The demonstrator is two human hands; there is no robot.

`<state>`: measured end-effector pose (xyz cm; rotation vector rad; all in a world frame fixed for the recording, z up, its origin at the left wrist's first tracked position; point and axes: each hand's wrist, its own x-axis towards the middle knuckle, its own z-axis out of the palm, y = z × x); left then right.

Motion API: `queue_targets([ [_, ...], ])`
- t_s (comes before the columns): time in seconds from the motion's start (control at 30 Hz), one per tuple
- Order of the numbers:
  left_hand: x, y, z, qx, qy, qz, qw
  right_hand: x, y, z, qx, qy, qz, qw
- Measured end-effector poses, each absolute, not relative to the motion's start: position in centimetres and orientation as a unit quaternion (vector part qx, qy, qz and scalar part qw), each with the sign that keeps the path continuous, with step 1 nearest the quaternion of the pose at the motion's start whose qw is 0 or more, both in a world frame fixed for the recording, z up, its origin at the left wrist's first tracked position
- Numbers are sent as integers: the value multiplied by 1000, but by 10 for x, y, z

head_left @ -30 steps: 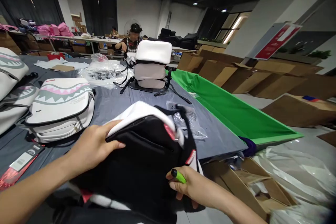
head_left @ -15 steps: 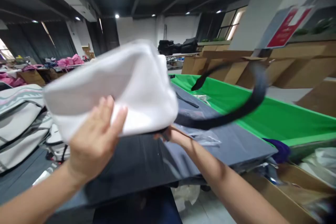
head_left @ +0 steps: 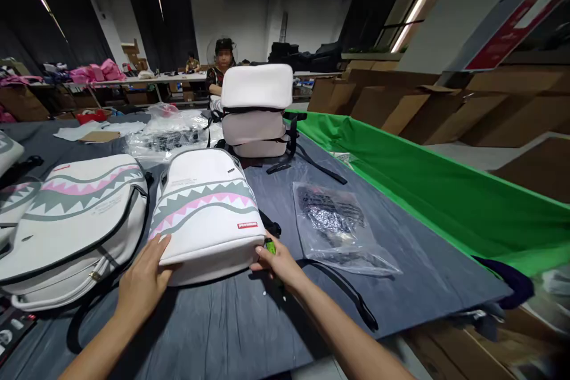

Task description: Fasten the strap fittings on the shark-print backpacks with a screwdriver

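Observation:
A white backpack (head_left: pixel 209 208) with a pink and grey zigzag band and a small red label lies front side up on the dark grey table (head_left: pixel 214 332). My left hand (head_left: pixel 145 270) presses on its near left corner, thumb on the edge and fingers along the side. At the near right corner my right hand (head_left: pixel 274 261) is closed round the bag's edge, with a small green and black object (head_left: pixel 270 246) against its fingers. A black strap (head_left: pixel 342 288) trails out to the right of the bag.
Similar backpacks (head_left: pixel 84 208) lie at the left. Stacked white bags (head_left: pixel 258 110) stand behind, near clear plastic wrapping (head_left: pixel 173 130). A plastic-wrapped packet (head_left: pixel 333 225) is on the right, beside green fabric (head_left: pixel 436 190). A person (head_left: pixel 222 59) is beyond the table.
The white bag has come down from mid-air onto the table, its patterned side now showing. Both hands have lowered with it, and the view has shifted, revealing the stack and the person.

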<state>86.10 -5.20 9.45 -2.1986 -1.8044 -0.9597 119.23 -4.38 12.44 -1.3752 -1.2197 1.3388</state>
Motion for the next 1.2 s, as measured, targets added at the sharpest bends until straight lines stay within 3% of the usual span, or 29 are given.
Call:
queue_targets([
  [0.13, 871, -5, 109, -722, -606, -335, 17, 1188, 26, 142, -598, -522, 473, 383],
  [0.27, 883, 66, 124, -729, -587, -351, -28, 1198, 102, 161, -634, -594, 310, 386],
  [0.43, 912, 122, 126, -772, -509, -379, -45, 1217, 157, 187, -573, -592, 345, 449],
  [0.9, 958, 159, 136, -840, -416, -322, -132, 1269, 166, 187, -574, -643, 221, 456],
  [1.2, 1031, 187, 122, -868, -312, -335, -190, 1319, 151, 202, -695, -555, 180, 421],
])
